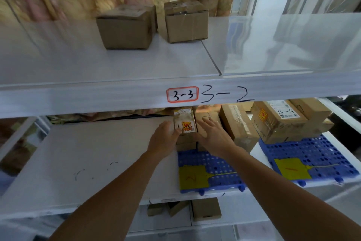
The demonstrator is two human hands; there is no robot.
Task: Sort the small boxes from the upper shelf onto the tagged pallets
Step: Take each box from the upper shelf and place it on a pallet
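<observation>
On the blue pallet (211, 164) under the upper shelf (117, 65), the left hand (164, 141) grips a small box (184, 121), right hand (213, 135) flat-fingered beside it; probably light, stiff cardboard, best held by opposite sides.

left fingertips (178, 132) hidden behind small box (185, 121), you can't see the grip | upper shelf (117, 65) beam cuts off tops of lower boxes (237, 121) | yellow tag (192, 177) writing too blurred to read | bottom-shelf boxes (206, 209) half hidden | both forearms cut off at frame bottom
</observation>
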